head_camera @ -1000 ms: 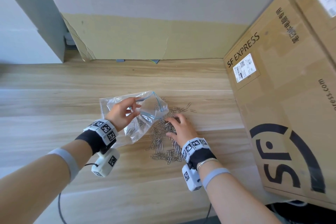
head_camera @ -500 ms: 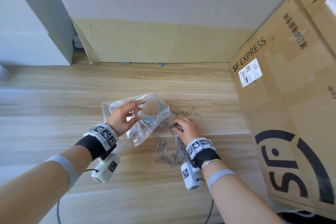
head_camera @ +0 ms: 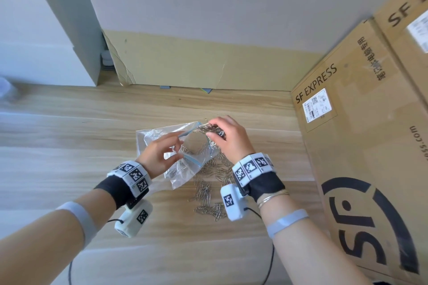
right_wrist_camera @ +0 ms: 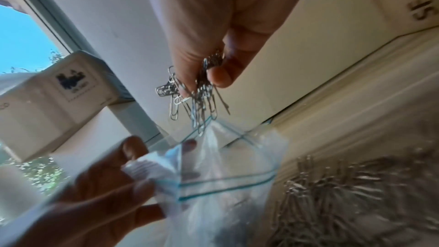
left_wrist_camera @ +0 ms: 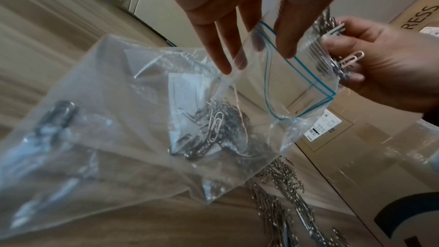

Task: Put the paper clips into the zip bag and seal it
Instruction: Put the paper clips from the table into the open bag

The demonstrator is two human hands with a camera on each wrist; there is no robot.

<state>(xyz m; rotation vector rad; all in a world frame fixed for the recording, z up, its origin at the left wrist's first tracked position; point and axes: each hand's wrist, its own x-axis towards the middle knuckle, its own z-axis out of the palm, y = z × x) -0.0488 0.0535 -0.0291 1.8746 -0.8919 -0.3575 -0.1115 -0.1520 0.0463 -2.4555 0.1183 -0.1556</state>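
- Head view: the left hand (head_camera: 159, 155) pinches the near lip of the clear zip bag (head_camera: 162, 141), keeping its blue-lined mouth open. The bag's lower part rests on the wooden desk (head_camera: 69, 146).
- Head view: the right hand (head_camera: 229, 139) is clenched on a bunch of paper clips (head_camera: 212, 131), held at the far corner of the bag mouth.
- Head view: a loose pile of paper clips (head_camera: 208, 194) lies on the desk just beside the bag, between the two wrists. An SF Express cardboard box (head_camera: 361, 146) stands at the right.
- Left wrist view: the fingers (left_wrist_camera: 285, 35) grip the bag's rim (left_wrist_camera: 297, 67). Some clips (left_wrist_camera: 213, 127) already lie inside the bag. The right hand (left_wrist_camera: 380, 67) holds its bunch against the mouth's far side.
- Right wrist view: thumb and fingers (right_wrist_camera: 221, 76) grasp the bunch (right_wrist_camera: 197, 97), whose lowest clips hang touching the top edge of the open mouth (right_wrist_camera: 228, 176). The left hand (right_wrist_camera: 102, 185) holds the bag below. The desk pile (right_wrist_camera: 344, 194) lies at lower right, blurred.
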